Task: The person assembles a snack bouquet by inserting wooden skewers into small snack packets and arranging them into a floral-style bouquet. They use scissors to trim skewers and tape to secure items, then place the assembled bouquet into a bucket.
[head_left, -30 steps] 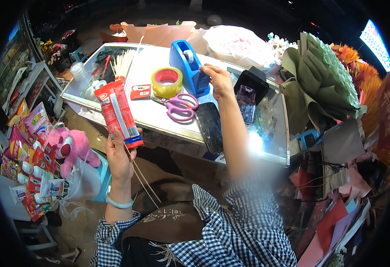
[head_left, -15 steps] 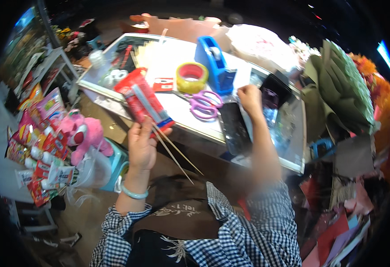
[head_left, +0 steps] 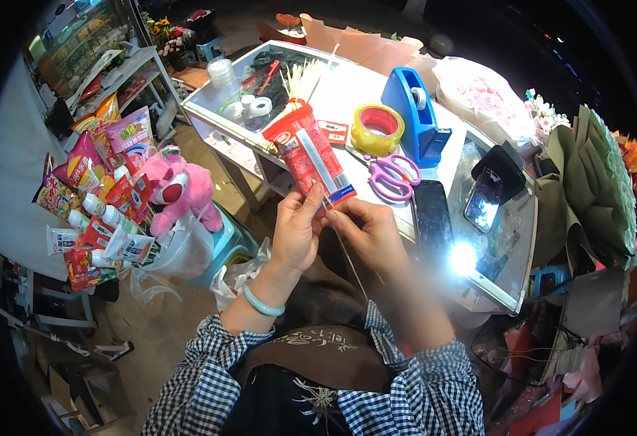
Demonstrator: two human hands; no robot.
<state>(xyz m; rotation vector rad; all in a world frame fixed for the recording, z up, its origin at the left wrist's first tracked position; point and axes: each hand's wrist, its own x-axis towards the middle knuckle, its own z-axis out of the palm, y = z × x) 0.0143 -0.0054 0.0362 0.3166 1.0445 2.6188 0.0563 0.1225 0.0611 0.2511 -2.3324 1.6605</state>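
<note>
White in the middle and glass toward both ends, the counter (head_left: 358,86) slants across the view beyond a brown apron (head_left: 318,360). Nearest, a pale bangle (head_left: 262,301) rings the left wrist. The left hand (head_left: 296,236) holds a red packet (head_left: 307,154) by its lower end, along with thin sticks (head_left: 349,260) that trail down toward the apron. The right hand (head_left: 371,229) meets it there, thumb and forefinger close together at the packet's bottom edge; whether they pinch anything cannot be told. The packet tilts, held up before the counter's near side. Past the hands lie a black phone (head_left: 433,216) and purple scissors (head_left: 384,174), then a yellow tape roll (head_left: 365,142) between a small card (head_left: 333,132) and a blue dispenser (head_left: 408,120). Farther off, pale skewers (head_left: 301,80) fan out behind the packet, and a wrapped pink bouquet (head_left: 482,93) sits beyond the dispenser.
</note>
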